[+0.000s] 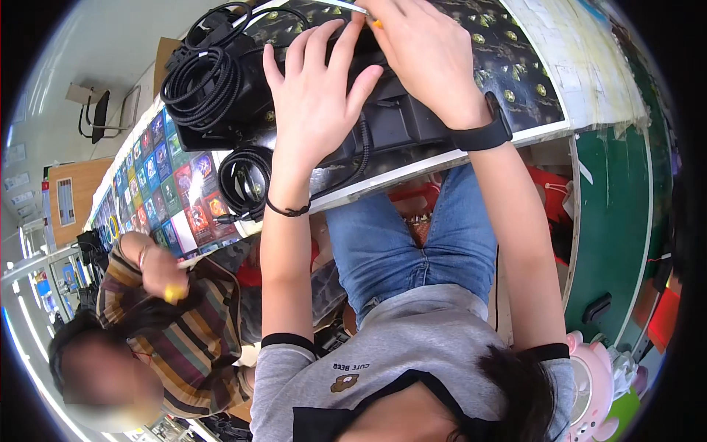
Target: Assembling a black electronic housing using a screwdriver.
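My left hand (pixel 317 92) lies spread, palm down, over a black plastic tray (pixel 405 121); nothing shows in its fingers. Close beside its index fingertip, my right hand (pixel 431 55) bends with its fingers pressed together at the far edge of view. A thin white strip (pixel 339 4) runs to those fingertips, and a small orange piece (pixel 378 23) shows under them. What exactly the strip is cannot be made out. Left of my left hand, a coiled black braided cable (pixel 200 88) rests by the tray. A second black cable coil (pixel 245 180) lies nearer the table's edge.
The table is covered by a dark patterned mat (pixel 515 66) and, at left, a sheet of small colourful pictures (pixel 166 173). At lower left sits another person in a striped top (pixel 184 331), holding something yellow (pixel 174 293). A green surface (pixel 611 221) stands at right.
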The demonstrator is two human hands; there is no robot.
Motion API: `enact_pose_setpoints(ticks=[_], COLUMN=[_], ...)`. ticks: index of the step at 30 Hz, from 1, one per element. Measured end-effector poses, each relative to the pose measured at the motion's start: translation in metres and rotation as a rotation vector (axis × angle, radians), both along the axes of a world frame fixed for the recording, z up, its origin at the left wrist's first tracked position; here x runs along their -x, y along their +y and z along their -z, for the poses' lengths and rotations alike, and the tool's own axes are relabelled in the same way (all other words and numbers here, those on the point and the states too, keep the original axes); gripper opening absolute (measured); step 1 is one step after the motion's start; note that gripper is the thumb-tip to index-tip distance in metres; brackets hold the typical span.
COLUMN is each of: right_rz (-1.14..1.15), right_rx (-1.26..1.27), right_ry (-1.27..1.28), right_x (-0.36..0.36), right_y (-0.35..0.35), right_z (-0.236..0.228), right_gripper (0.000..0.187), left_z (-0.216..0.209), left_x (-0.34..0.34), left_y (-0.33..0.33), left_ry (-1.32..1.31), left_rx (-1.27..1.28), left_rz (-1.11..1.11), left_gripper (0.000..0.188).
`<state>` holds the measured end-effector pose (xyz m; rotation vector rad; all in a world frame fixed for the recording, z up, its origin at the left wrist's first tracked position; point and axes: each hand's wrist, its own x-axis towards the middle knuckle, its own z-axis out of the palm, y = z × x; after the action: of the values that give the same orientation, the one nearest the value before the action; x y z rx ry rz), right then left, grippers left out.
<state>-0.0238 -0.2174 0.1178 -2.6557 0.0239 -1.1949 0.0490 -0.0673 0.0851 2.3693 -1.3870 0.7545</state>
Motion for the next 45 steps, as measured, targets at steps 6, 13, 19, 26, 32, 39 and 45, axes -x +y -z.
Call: enact_pose_setpoints(ticks=[6,13,19,26,32,39,45], right_rz=[-0.002,-0.038,-0.148,-0.324,-0.270,-0.206,-0.113], right_rx=[-0.087,-0.450,-1.053,-1.273,-0.768,-0.641,-0.411], right_ry=[0.004,-0.148,-0.037,0.243,0.357,0.278,0.226], right_x=[0.004,0.010,0.069,0.173,0.204,0.210,0.211], right_y=[-0.002,-0.012,-0.024,0.004,0.037,0.057,0.066], right_z=[0.003,0.033,0.082,0.066,0.042,0.038,0.047], right_gripper=[0.011,0.017,0.031,0.057,0.059,0.041,0.046], left_z=[-0.008,-0.016,-0.018,-0.013,-0.007,0.002,0.005], left_x=[0.001,0.002,0.005,0.016,0.008,0.014,0.011], left_y=[0.005,0.012,0.009,0.007,0.010,0.019,0.024], left_ry=[0.082,0.145,0.110,0.052,0.243,0.300,0.314], left_rx=[0.030,0.010,-0.081,-0.020,0.323,0.280,0.375], left_rz=[0.101,0.199,0.122,0.041,-0.005,-0.246,-0.210], left_gripper=[0.078,0.083,0.064,0.054,0.041,0.039,0.036])
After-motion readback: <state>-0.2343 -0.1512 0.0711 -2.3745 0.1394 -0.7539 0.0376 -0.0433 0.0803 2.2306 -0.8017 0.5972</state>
